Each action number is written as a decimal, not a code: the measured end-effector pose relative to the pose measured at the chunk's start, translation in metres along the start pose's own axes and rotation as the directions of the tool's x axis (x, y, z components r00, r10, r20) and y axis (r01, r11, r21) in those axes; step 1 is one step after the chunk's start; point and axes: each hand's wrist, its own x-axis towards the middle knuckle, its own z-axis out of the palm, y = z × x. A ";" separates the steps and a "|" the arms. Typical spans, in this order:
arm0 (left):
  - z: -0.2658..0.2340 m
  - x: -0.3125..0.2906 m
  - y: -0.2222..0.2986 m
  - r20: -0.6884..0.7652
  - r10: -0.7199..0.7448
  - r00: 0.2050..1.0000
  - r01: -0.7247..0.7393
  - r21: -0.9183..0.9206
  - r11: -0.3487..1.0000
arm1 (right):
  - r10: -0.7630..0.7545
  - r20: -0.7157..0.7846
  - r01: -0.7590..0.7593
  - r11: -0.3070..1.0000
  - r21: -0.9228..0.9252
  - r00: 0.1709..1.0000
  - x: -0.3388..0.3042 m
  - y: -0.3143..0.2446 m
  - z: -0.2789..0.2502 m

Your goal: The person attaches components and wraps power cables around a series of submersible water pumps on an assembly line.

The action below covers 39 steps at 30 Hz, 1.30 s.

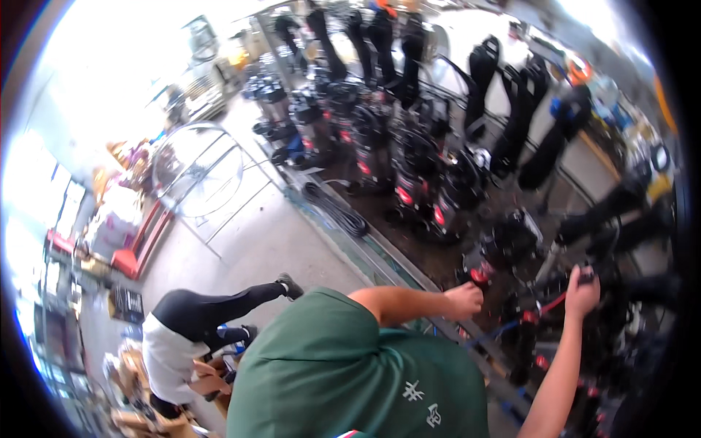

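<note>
My left hand (465, 299) is closed, with its fingers curled at the edge of the dark workbench, just below a red round part (479, 276) on a black machine (507, 241). What it grips, if anything, is hidden. Farther right, my right hand (582, 293) is raised, its fingers closed around a small dark piece (586, 278) whose kind I cannot make out. A red cord or tube (553, 303) runs beside that hand, and a blue one (500, 332) lies lower between my arms. Below the right hand, more dark machines blur together.
Several black cylindrical machines (409, 164) with red labels crowd the bench, long black bundles (526, 120) rising from them. A coiled black cable (336, 208) lies by the bench edge. Left are a round wire frame (197, 171), a red cart (142, 241) and a bending person (171, 350).
</note>
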 end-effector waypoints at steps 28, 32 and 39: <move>0.000 0.021 -0.050 -0.238 -0.056 0.970 0.092 0.145 0.985 | 0.041 0.040 -0.041 0.999 0.017 0.998 -0.008 0.004 -0.002; -0.006 0.031 -0.058 -0.145 -0.119 0.982 0.130 0.069 0.989 | 0.126 0.134 -0.172 0.887 0.428 0.983 -0.006 -0.011 -0.017; -0.084 0.091 -0.025 -0.192 0.254 0.948 -0.282 -0.138 0.949 | 0.428 0.432 -0.551 0.207 0.808 0.794 -0.052 -0.070 -0.093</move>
